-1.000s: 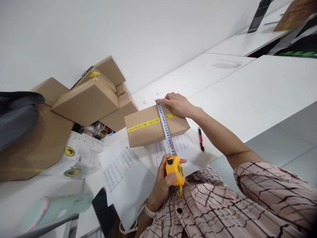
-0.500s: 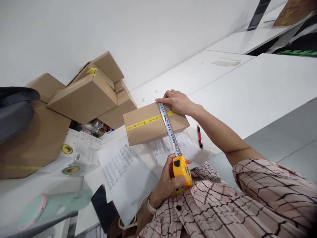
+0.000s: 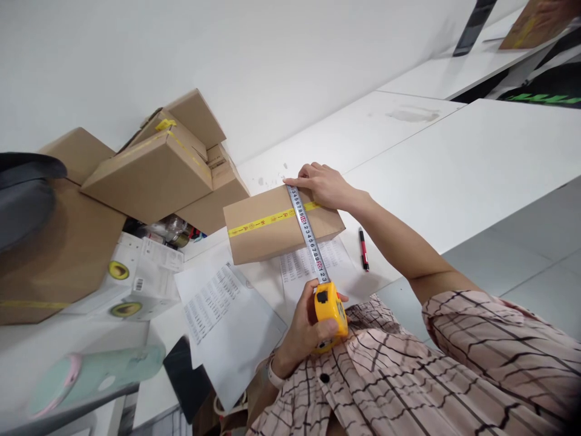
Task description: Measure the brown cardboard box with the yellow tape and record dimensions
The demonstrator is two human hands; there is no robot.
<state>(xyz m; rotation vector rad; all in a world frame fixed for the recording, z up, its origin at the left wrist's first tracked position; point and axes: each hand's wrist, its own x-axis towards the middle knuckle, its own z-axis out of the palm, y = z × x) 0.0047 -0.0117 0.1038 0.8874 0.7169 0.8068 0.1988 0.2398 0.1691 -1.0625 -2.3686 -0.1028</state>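
Nearest the camera, the left hand (image 3: 302,333) is closed around the yellow plastic tape-measure case (image 3: 330,310), fingers wrapped about its body and thumb up by the black button. Against the picture a second ago, the case sits a little further right and its hanging strap loop no longer shows below the hand. In the last half second it has barely shifted. The numbered steel blade (image 3: 308,233) leaves the case at the same mark as before, so no more blade has been paid out, only its slant has changed. For the measuring in hand, that suggests the blade is being squared up rather than lengthened.

The blade runs over the near edge of the brown cardboard box with a yellow tape stripe (image 3: 267,233), which lies on white printed sheets (image 3: 218,303) on the white bench (image 3: 454,163). A red and black pen (image 3: 362,248) lies just beside it. At the box's far edge the right hand (image 3: 324,184) lies flat with its fingers stretched out, pressing on the blade's start as before. The blade's hook is hidden under it, so how it catches cannot be told.
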